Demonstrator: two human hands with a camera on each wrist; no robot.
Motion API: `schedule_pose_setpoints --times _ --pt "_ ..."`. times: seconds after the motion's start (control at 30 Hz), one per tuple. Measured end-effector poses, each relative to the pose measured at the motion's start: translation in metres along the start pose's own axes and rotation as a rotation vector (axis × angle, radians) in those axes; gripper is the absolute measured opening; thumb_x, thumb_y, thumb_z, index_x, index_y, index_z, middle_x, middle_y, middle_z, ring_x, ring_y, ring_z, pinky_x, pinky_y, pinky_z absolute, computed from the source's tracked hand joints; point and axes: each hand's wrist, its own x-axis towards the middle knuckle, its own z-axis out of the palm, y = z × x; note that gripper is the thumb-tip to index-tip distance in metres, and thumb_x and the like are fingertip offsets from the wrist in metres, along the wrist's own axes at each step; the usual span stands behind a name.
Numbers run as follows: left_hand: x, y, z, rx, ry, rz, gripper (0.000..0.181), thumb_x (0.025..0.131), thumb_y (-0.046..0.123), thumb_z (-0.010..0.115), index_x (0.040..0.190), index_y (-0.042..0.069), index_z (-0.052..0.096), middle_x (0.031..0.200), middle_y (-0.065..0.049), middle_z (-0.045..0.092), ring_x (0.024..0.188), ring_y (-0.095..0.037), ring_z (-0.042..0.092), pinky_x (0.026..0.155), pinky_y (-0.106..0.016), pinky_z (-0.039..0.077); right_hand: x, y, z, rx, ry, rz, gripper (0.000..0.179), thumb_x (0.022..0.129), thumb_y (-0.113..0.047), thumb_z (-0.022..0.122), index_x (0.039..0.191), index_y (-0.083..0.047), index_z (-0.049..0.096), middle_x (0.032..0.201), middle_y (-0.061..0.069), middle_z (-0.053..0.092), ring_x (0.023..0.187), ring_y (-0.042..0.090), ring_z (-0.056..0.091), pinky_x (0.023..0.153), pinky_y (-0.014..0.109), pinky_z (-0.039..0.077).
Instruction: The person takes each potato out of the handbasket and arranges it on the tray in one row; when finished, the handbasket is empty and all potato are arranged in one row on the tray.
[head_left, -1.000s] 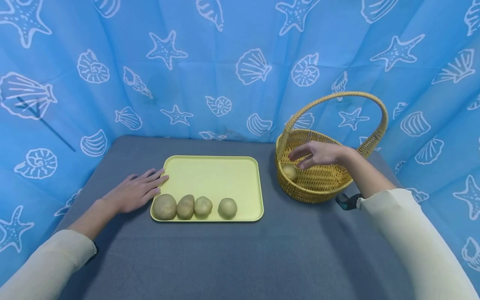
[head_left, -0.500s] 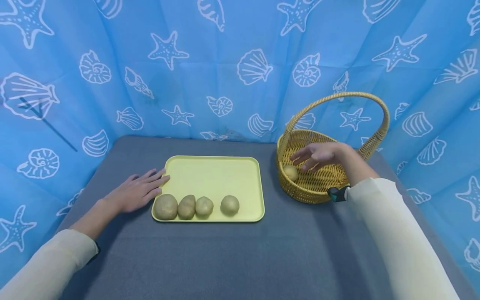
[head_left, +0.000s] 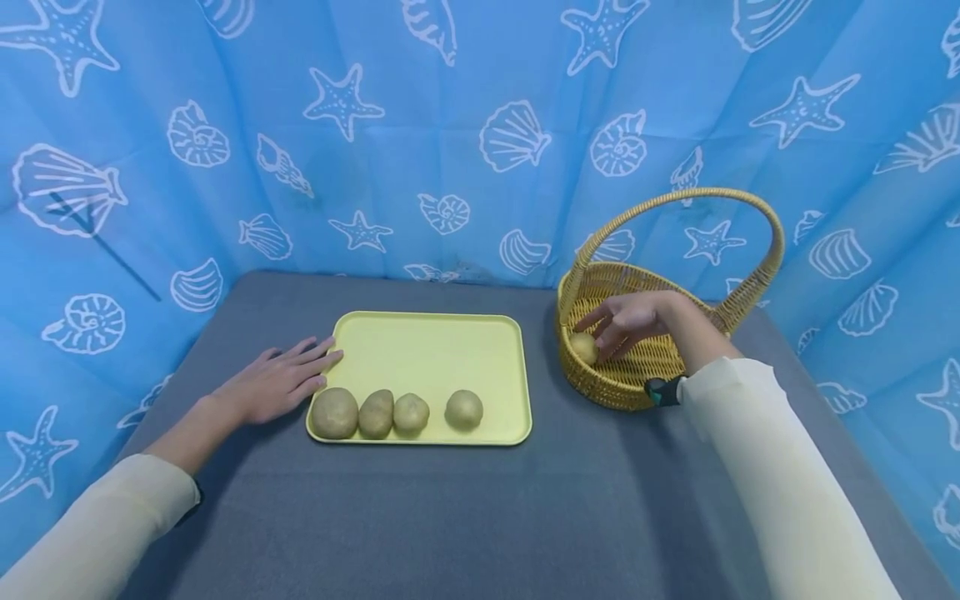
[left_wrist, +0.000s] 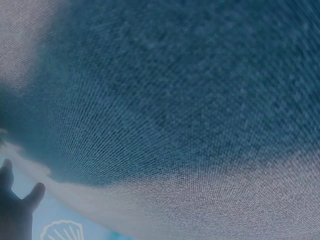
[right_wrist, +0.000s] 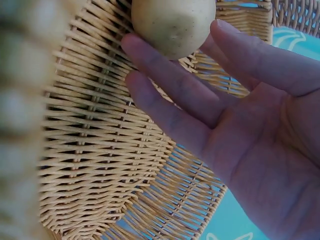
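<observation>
My right hand [head_left: 633, 321] reaches into a yellow wicker basket [head_left: 611, 393], its fingers and thumb around a small round potato [head_left: 583, 348] at the basket's left inner side. In the right wrist view the potato [right_wrist: 175, 25] lies between the thumb and the fingers, partly cut off by the frame's top. My left hand [head_left: 273, 385] lies flat with spread fingers, the fingertips on the left rim of a yellow tray [head_left: 427, 350]. Along the tray's front edge sit a large potato [head_left: 334, 413], an oblong potato [head_left: 376, 414] and two round potatoes, one [head_left: 464, 409] set apart.
The basket's tall arched handle [head_left: 697, 193] rises over the right forearm. A grey cloth [head_left: 450, 525] covers the table. Behind hangs a blue curtain [head_left: 450, 125] with white shells and starfish. The left wrist view shows mostly blurred cloth [left_wrist: 175, 100].
My right hand has lowered in the basket and moved left, its fingers coming around the potato. The left hand stays on the tray's rim. The whole head view shifts slightly.
</observation>
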Motion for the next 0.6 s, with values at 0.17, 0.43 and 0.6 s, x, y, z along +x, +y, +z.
schedule_pose_setpoints --times 0.17,0.43,0.6 --pt "0.0015 0.0009 0.0001 0.011 -0.008 0.003 0.052 0.109 0.039 0.036 0.158 0.019 0.033 0.163 -0.010 0.026 0.148 -0.040 0.022 0.106 -0.072 0.023 0.0023 -0.0031 0.0035 -0.050 0.027 0.028 0.067 0.095 -0.003 0.063 0.152 0.007 0.028 0.133 0.027 0.050 0.111 0.030 0.062 0.103 0.046 0.047" --pt "0.0010 0.0027 -0.0017 0.010 -0.012 0.001 0.052 0.109 0.038 0.037 0.157 0.018 0.034 0.163 -0.011 0.026 0.147 -0.042 0.023 0.105 -0.073 0.024 0.0065 -0.0042 0.0070 -0.129 0.072 0.051 0.063 0.093 -0.004 0.067 0.148 0.005 0.037 0.116 0.019 0.057 0.102 0.026 0.063 0.097 0.043 0.051" --pt "0.0016 0.0031 -0.0029 0.012 -0.011 0.002 0.052 0.109 0.038 0.036 0.157 0.018 0.034 0.163 -0.012 0.026 0.147 -0.042 0.023 0.105 -0.073 0.024 0.0077 0.0004 0.0061 -0.124 0.074 0.032 0.064 0.093 -0.007 0.069 0.147 0.006 0.037 0.114 0.018 0.058 0.100 0.025 0.063 0.097 0.043 0.051"
